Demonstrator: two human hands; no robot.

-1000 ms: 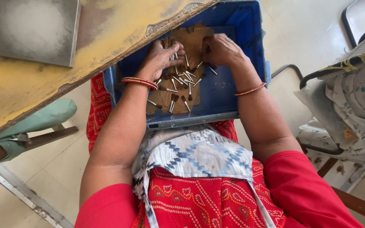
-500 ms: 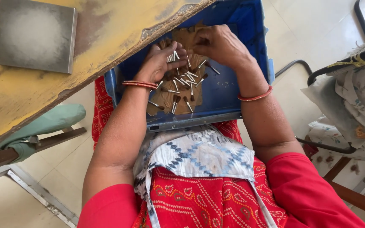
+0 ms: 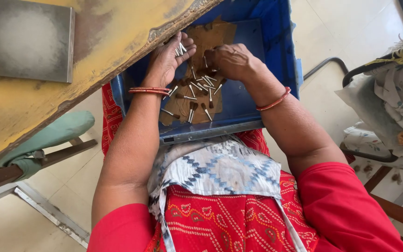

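A blue plastic crate (image 3: 276,56) rests on my lap, lined with a torn brown cardboard sheet (image 3: 215,35). Several small metal pins with brown tips (image 3: 197,100) lie scattered on the cardboard. My left hand (image 3: 166,58) is cupped palm up at the crate's left side and holds a few of these pins against its fingers. My right hand (image 3: 232,60) hovers over the pile with its fingers curled down, pinching at the pins; what it grips is hidden under the fingers.
A worn yellow table (image 3: 94,46) overhangs the crate's left corner, with a grey metal plate (image 3: 26,39) lying on it. A green-seated stool (image 3: 47,140) stands at the left. A chair draped with patterned cloth (image 3: 392,98) is at the right.
My left hand has turned palm up and risen toward the table edge with pins in it. My right hand has shifted left over the pile.
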